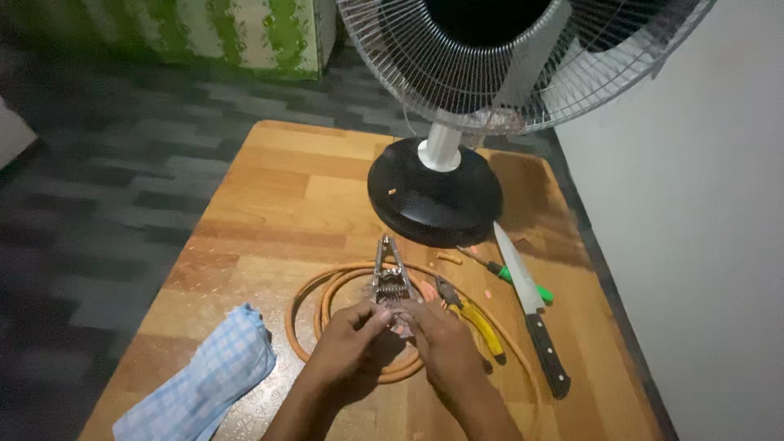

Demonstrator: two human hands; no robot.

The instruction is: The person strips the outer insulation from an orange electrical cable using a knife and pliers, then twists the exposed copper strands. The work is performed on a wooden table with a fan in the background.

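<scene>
Nearest me, at 6 o'clock, my left hand (pixel 347 343) and right hand (pixel 437 339) meet over the wooden table (pixel 269 204), both pinched shut with thumb and fingertips on the lower end of a metal clamp (pixel 389 282). I judge the step in hand to be fiddling with the clamp's rear end, where something pale and crumpled sits between my fingers; I cannot tell what it is. The next move would call for a steady grip from one hand while the other works, since the part is small and half hidden by my fingers. The clamp looks like dull grey steel with a spring in its middle, its long jaws closed and pointing toward 12 o'clock. It lies inside a loop of orange hose (pixel 327 294). At 8 o'clock lies a blue checked cloth (pixel 208 380). At 3 o'clock lie yellow-handled pliers (pixel 472 317), a black-handled knife (pixel 531 306) and a green-handled screwdriver (pixel 510 276). At 12 o'clock stands the black base of a fan (pixel 434 196)
</scene>
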